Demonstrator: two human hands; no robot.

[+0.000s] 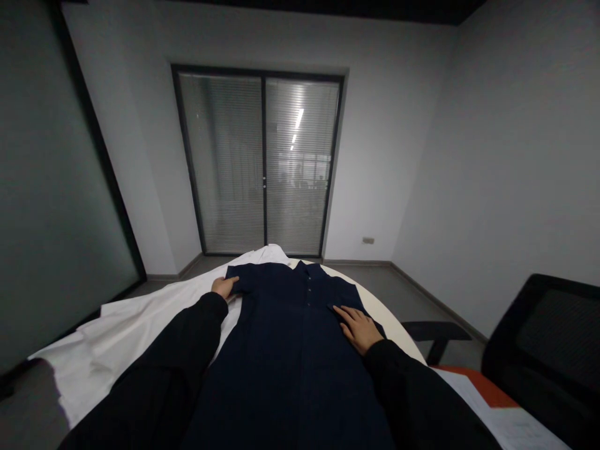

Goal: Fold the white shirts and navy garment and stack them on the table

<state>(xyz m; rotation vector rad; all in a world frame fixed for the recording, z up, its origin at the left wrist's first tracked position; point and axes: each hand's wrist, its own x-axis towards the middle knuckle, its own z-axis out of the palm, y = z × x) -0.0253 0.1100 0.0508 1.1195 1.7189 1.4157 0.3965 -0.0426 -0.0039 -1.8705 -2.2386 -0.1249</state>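
A dark navy buttoned shirt lies spread flat on a table, collar at the far end. My left hand is closed on the shirt's far left shoulder edge. Palm down on the right chest of the shirt rests my right hand, its fingers stretched out flat. Both my arms wear black sleeves.
White fabric lies under and to the left of the navy shirt, draping over the table. The pale rounded table edge shows at right. A black office chair stands at right, with an orange and white sheet beside it. Blinds cover the glass doors ahead.
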